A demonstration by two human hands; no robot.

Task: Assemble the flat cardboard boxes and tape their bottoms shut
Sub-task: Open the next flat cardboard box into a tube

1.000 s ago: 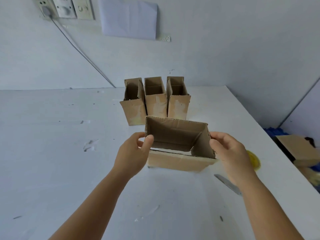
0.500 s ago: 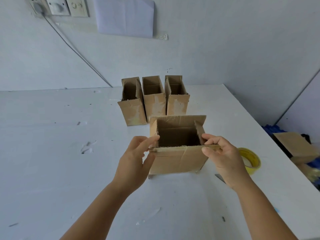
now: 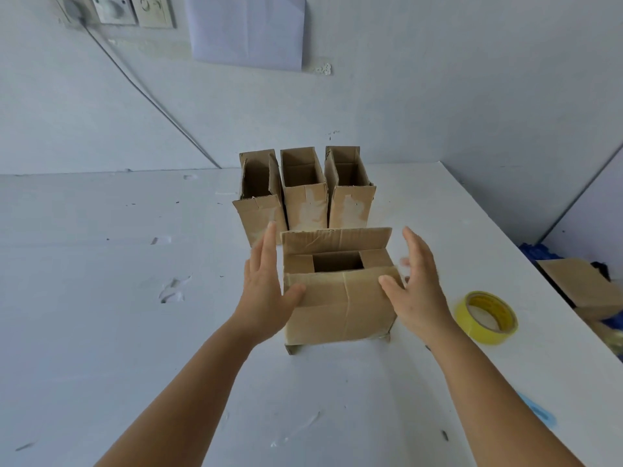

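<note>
The left hand's fingers [image 3: 269, 244] are straight and spread upward along the left wall of the brown corrugated cardboard box [image 3: 338, 308], with the thumb pressing the near flap at its left end; nothing is gripped. The right hand's fingers [image 3: 416, 246] are likewise straight, held just beside the box's right wall, thumb laid on the near flap's right end. So both the left hand [image 3: 266, 291] and the right hand [image 3: 416, 291] are flat and open, bracketing the box rather than clutching it.

The box stands on the white counter [image 3: 101, 298] directly ahead, its two short flaps folded in, the near long flap partly down and the far long flap upright at twelve o'clock.

To do this fold well, I judge the thumbs should push the near flap flat onto the short flaps, then the far flap be brought down to meet it edge to edge, with the palms keeping the walls square.

The yellow roll of adhesive tape [image 3: 485, 316] lies on the counter at three o'clock of the box, near the right hand. Three upright open cardboard boxes [image 3: 303, 197] stand in a row at twelve o'clock.
</note>
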